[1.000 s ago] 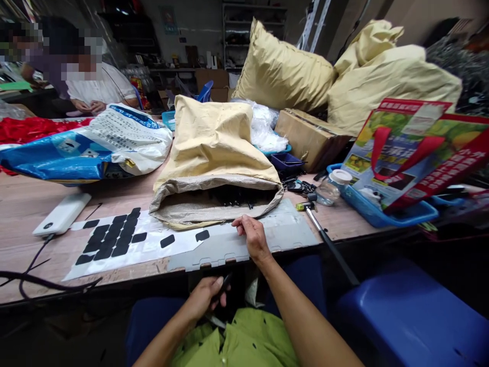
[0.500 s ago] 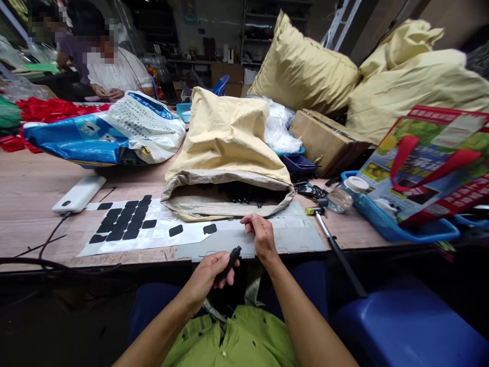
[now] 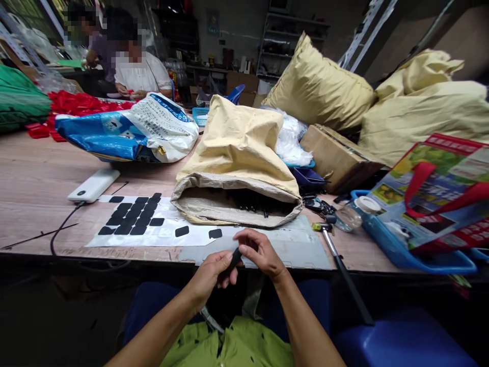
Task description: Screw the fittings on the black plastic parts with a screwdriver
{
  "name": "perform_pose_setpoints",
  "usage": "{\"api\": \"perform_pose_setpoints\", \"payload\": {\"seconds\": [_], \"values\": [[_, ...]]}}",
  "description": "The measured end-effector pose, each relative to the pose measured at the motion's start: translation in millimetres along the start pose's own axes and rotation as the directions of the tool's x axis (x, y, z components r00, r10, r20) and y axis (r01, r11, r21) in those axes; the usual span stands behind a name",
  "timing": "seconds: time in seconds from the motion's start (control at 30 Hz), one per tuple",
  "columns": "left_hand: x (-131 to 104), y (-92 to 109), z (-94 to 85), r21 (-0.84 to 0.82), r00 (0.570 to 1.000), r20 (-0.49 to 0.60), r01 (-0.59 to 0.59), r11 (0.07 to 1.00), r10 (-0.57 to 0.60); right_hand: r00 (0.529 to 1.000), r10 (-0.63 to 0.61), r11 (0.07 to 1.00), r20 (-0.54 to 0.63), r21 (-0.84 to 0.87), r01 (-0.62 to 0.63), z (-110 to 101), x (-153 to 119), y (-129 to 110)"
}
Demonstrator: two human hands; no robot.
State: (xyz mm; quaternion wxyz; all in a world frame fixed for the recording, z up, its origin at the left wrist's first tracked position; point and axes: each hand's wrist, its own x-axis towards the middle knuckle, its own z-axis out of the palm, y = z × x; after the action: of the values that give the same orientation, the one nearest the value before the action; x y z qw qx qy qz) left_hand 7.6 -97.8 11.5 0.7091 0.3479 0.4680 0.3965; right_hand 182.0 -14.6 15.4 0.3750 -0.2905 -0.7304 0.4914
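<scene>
My left hand [image 3: 218, 269] is wrapped round a small black object [image 3: 232, 262] at the table's front edge. The thumb of my right hand [image 3: 260, 251] is at the upper end of that object, with its fingers curled; whether they pinch anything is hidden. Just beyond lies a beige sack [image 3: 237, 137], its mouth towards me and dark pieces inside. Black rounded patches [image 3: 139, 215] sit in rows on a white sheet [image 3: 164, 236] to the left, and a single patch [image 3: 215, 233] lies near my hands. A grey plate [image 3: 298, 250] is under the sack's mouth.
A hammer [image 3: 338, 260] juts over the front edge at the right, beside a clear jar [image 3: 349, 216] and a blue basket [image 3: 424, 260]. At the left are a white power bank [image 3: 93, 186] and a blue-white bag [image 3: 126, 132]. Two people sit behind.
My right hand has come left to the black object, its thumb now at the object's end. My left hand still holds it. The view has shifted, so the table contents appear farther right.
</scene>
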Motion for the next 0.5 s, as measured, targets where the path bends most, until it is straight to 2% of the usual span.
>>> {"api": "perform_pose_setpoints", "payload": {"seconds": [0.1, 0.2, 0.27, 0.33, 0.4, 0.5], "values": [[-0.7, -6.6, 4.6, -0.036, 0.998, 0.013, 0.062, 0.997, -0.062, 0.993, -0.069, 0.988, 0.099, -0.130, 0.082, -2.3, 2.9, -0.9], [-4.6, -13.4, 9.5, -0.030, 0.994, 0.059, 0.092, 0.995, -0.090, 0.988, -0.060, 0.992, 0.146, -0.097, 0.075, -4.7, 3.0, 1.3], [-6.0, -22.9, 7.7, 0.085, 0.986, 0.126, 0.100, 0.991, -0.111, 0.993, -0.039, 0.999, 0.110, 0.027, 0.036, -6.4, 1.2, 3.8], [-4.6, -39.1, 0.2, 0.292, 0.976, 0.158, 0.100, 0.951, -0.151, 1.000, -0.009, 0.987, -0.003, 0.162, 0.009, -7.5, -0.8, 6.5], [-1.8, -59.5, -10.6, 0.510, 0.979, 0.081, 0.122, 0.851, -0.189, 0.994, 0.031, 0.974, -0.107, 0.227, -0.006, -7.6, -2.1, 8.3], [-1.9, -80.4, -23.1, 0.781, 0.980, -0.131, 0.196, 0.593, -0.150, 0.991, 0.077, 0.982, -0.112, 0.182, -0.056, -6.3, -2.8, 7.3]]}}
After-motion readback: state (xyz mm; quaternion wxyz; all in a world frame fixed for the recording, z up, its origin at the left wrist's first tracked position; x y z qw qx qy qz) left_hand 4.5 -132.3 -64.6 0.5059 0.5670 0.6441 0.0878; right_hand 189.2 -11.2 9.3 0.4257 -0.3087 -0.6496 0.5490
